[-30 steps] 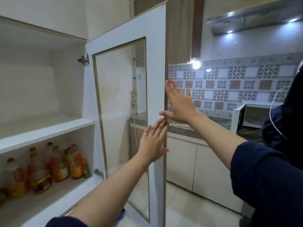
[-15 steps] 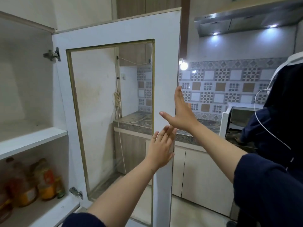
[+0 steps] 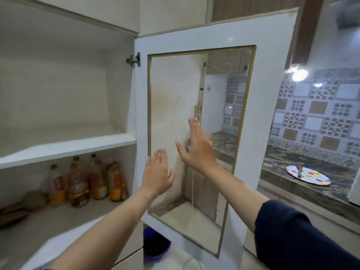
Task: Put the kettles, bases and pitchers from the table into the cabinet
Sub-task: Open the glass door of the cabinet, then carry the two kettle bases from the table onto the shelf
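Note:
The white cabinet (image 3: 68, 145) stands open on the left, its upper shelf bare. Its glass-paned door (image 3: 263, 133) is swung wide to the right. My left hand (image 3: 157, 172) is flat and open in front of the door's lower left frame. My right hand (image 3: 196, 149) is open too, palm toward the glass pane, a little higher and further right. Neither hand holds anything. No kettle, base or pitcher shows in this view.
Several oil bottles (image 3: 87, 184) stand on the lower shelf, with brown objects (image 3: 13, 209) at its left. A spotted plate (image 3: 307, 175) lies on the dark stone counter (image 3: 311, 193) at right. A blue bowl (image 3: 155, 244) sits below the door.
The door has swung further open to the right. Both hands now sit over the pane and left frame instead of the door's free edge. The view turned left, showing more shelf.

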The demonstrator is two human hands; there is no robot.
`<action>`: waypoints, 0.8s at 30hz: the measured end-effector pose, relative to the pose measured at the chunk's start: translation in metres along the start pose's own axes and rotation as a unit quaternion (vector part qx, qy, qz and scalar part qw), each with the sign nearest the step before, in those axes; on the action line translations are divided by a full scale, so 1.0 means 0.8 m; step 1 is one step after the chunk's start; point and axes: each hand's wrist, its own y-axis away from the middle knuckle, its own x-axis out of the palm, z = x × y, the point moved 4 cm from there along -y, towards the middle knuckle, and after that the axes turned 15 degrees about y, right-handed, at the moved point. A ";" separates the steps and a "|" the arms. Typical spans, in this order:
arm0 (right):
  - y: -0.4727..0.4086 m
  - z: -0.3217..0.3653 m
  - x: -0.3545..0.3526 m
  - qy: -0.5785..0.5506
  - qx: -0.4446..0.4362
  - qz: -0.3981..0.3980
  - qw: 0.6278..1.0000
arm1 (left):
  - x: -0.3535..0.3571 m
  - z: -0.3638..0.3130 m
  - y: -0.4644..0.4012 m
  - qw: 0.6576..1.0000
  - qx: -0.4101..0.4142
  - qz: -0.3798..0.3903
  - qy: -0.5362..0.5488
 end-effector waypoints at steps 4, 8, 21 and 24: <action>-0.009 0.064 0.079 -0.059 -0.042 0.046 0.996 | -0.052 0.090 0.033 0.996 -0.074 -0.025 -0.046; -0.020 0.141 0.146 -0.126 -0.086 0.062 0.986 | -0.109 0.177 0.058 0.983 -0.132 -0.051 -0.119; 0.046 0.573 0.286 -0.335 -0.281 0.176 0.882 | -0.342 0.404 0.317 0.879 -0.360 -0.167 -0.264; 0.089 0.670 0.294 -0.381 -0.344 0.206 0.833 | -0.391 0.423 0.394 0.835 -0.425 -0.197 -0.290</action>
